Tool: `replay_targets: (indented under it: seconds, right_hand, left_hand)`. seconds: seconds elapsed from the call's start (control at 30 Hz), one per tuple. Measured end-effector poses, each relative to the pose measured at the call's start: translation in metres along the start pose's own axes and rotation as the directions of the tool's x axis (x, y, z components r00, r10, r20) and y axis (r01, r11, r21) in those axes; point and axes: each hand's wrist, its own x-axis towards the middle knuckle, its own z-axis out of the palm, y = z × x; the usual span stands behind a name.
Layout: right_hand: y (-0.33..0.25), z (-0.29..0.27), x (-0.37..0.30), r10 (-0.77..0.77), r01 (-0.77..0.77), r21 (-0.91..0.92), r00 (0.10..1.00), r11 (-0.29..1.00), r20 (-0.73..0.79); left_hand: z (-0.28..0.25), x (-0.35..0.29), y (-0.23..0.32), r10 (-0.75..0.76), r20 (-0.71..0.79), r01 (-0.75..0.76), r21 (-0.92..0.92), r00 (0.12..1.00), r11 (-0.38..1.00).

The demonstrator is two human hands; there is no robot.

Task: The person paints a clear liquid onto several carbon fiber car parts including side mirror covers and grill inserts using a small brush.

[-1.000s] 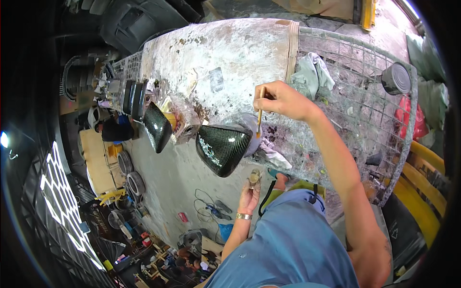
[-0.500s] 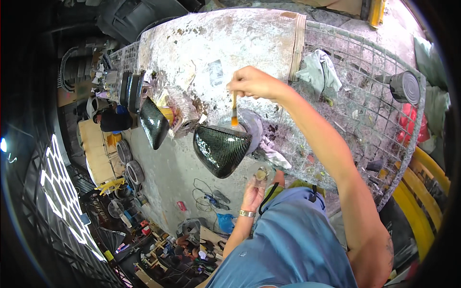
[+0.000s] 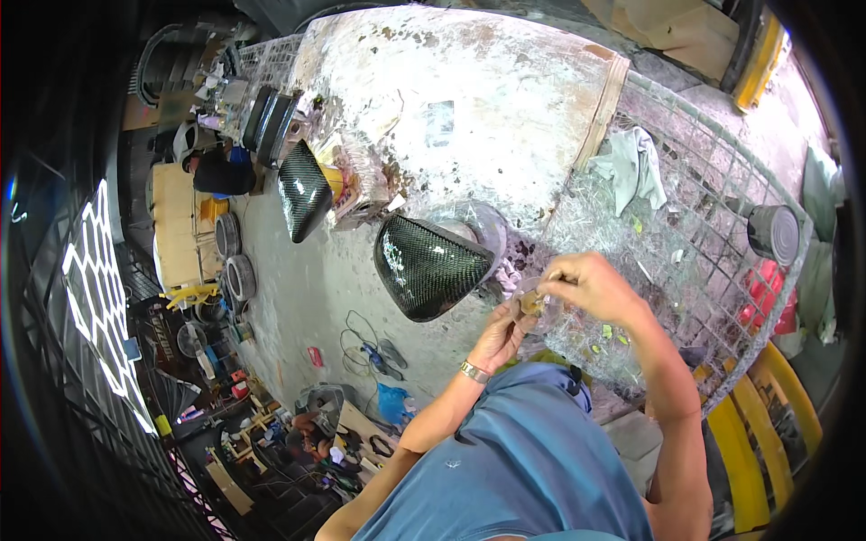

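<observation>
a worker's right hand (image 3: 591,281) had come down to a small clear cup (image 3: 529,305), where half a second earlier it pinched a brush beside the upper rim of a dark shell (image 3: 428,270). its fingers were drawn together above the cup; whether they pinched the brush could not be told, since the hand hid it. the left hand (image 3: 499,335), a metal-banded watch (image 3: 474,371) at its wrist, gripped the cup between thumb and fingers and had brought it up from lower down, so that the two hands met near the bench's edge. the shell stayed propped against a cloudy, rounded tub (image 3: 492,230), just beyond the left hand and apart from both hands.

the shell was glossy black with a fine woven pattern, a rounded triangle catching hard white glints. a narrower shell (image 3: 305,194) of the same weave stood farther left. the cup held something amber. behind lay a pale board (image 3: 505,90), chalky, stained and flaking, its right edge layered. beside it, a crumpled grey-green rag (image 3: 631,171) rested on wire mesh (image 3: 713,149) crusted with residue, and a ribbed metal can (image 3: 773,234) lay near the rim.
</observation>
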Motion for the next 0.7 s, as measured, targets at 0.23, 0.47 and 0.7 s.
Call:
replay_targets:
  seconds: [0.23,0.47,0.7]
  right_hand:
    - [-0.035,-0.054,0.066,-0.081,0.052,0.357,0.995,0.933,0.066]
    - [-0.047,-0.049,0.135,-0.093,-0.023,0.351,0.946,0.936,0.310]
    - [-0.054,-0.026,0.186,-0.064,-0.077,0.319,0.910,0.945,0.410]
  left_hand:
    - [-0.039,-0.009,-0.005,0.029,0.007,-0.028,-0.099,1.000,0.995]
    - [-0.041,-0.036,-0.007,0.110,-0.205,-0.120,-0.037,0.973,0.992]
    - [-0.036,-0.059,0.003,0.097,-0.033,-0.100,-0.119,0.995,0.988]
